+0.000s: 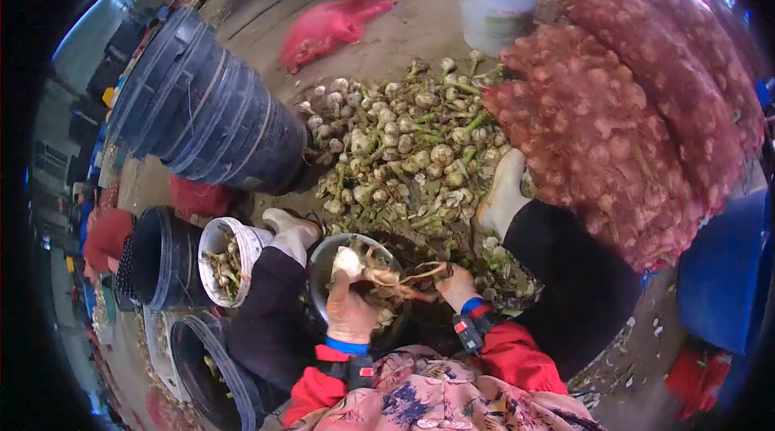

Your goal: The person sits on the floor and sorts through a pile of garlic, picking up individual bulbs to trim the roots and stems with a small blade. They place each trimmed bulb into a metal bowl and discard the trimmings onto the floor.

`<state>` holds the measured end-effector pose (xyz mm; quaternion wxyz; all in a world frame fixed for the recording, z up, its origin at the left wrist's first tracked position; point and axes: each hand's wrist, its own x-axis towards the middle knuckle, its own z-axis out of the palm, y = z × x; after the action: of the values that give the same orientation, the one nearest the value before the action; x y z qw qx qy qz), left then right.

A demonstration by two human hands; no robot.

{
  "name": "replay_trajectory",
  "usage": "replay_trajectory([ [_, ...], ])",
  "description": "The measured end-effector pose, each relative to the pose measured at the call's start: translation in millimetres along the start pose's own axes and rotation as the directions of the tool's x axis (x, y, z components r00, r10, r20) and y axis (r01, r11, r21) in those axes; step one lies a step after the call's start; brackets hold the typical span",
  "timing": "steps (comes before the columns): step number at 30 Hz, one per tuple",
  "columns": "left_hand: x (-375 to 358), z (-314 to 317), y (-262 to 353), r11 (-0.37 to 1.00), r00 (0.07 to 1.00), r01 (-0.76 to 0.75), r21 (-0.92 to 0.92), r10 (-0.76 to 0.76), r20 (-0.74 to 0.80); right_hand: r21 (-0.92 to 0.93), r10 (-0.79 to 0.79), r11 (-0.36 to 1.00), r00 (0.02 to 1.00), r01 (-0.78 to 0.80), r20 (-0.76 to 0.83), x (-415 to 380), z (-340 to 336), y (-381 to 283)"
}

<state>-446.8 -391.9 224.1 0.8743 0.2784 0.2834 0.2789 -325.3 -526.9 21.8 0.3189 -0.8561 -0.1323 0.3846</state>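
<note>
Garlic bulb (348,261), pale, raised over the metal bowl (316,269), with dry stalks (387,275) trailing towards 3 o'clock. The left hand (353,314) is closed around the bulb; the right hand (458,287) is nearly closed, its fingertips together at the far end of the stalks. A dark item there is too small to identify. Positions relative to the bowl: white bucket (253,248), containing bulbs with stalks, at 9 o'clock; dark open bucket (235,366) at 8 o'clock; tilted stack of dark buckets (214,108) at 10 to 11 o'clock; loose garlic heap (404,140) on the floor towards 12 to 1 o'clock; filled red mesh sacks (597,124) at 2 o'clock.
</note>
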Motion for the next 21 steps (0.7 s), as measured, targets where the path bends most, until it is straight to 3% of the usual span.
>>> replay_trajectory([
  [1, -6, -15, 7, 0.996, 0.999, 0.041, 0.084, -0.041, 0.003, 0.155, 0.004, 0.988, 0.999, -0.009, 0.034, 11, 11, 12],
  [2, -1, -59, 4, 0.892, 0.991, 0.082, 0.444, -0.024, -0.135, 0.309, 0.003, 0.951, 0.998, -0.024, 0.067, 22, 15, 16],
  [3, -9, -69, 11, 0.829, 0.975, 0.147, 0.539, -0.031, -0.218, 0.306, 0.0, 0.952, 0.997, -0.023, 0.073, 22, 14, 11],
  [4, -9, -106, 14, 0.53, 0.981, 0.11, 0.841, 0.078, -0.178, 0.352, -0.007, 0.936, 0.999, -0.011, 0.051, 18, 12, 3],
  [5, -4, -135, 14, 0.132, 0.983, 0.078, 0.988, 0.157, -0.099, 0.395, -0.012, 0.919, 1.0, -0.001, 0.028, 12, 9, -5],
  [6, 8, -125, 11, 0.001, 0.953, 0.039, 0.999, 0.3, -0.037, 0.389, -0.008, 0.921, 0.999, -0.007, 0.036, 8, 7, -11],
  [7, 24, -116, 14, 0.006, 0.953, 0.048, 0.999, 0.299, -0.048, 0.449, -0.02, 0.893, 0.999, -0.002, 0.043, 3, 4, -17],
  [9, 70, -88, 26, 0.338, 0.949, 0.109, 0.935, 0.244, -0.199, 0.561, -0.05, 0.828, 0.998, 0.015, 0.047, -7, -9, -38],
  [10, 100, -79, 24, 0.268, 0.947, 0.131, 0.954, 0.252, -0.201, 0.558, 0.039, 0.826, 0.996, -0.078, 0.081, -17, -27, -60],
  [11, 130, -75, 20, 0.199, 0.944, 0.152, 0.968, 0.26, -0.202, 0.55, 0.038, 0.832, 0.996, -0.076, 0.08, -14, -23, -59],
  [13, 201, -102, 0, -0.174, 0.947, 0.053, 0.983, 0.321, 0.005, 0.715, -0.016, 0.699, 0.999, -0.026, 0.052, -9, -16, -50],
  [15, 260, -109, -10, -0.393, 0.974, 0.204, 0.897, 0.178, -0.143, 0.711, 0.01, 0.7, 0.997, -0.06, 0.074, -6, -22, -60],
  [16, 280, -122, -25, -0.532, 0.965, 0.197, 0.824, 0.256, -0.066, 0.709, 0.047, 0.697, 0.994, -0.106, 0.102, -5, -17, -53],
  [17, 291, -121, -30, -0.524, 0.964, 0.201, 0.828, 0.256, -0.072, 0.706, 0.085, 0.691, 0.988, -0.152, 0.13, -1, -12, -50],
  [19, 308, -113, -35, -0.748, 0.98, 0.196, 0.634, 0.138, -0.141, 0.736, 0.096, 0.663, 0.991, -0.136, 0.096, -5, -22, -72],
  [21, 302, -100, -36, -0.814, 0.99, 0.133, 0.565, 0.078, -0.12, 0.702, 0.1, 0.689, 0.983, -0.179, 0.152, -10, -32, -86],
])
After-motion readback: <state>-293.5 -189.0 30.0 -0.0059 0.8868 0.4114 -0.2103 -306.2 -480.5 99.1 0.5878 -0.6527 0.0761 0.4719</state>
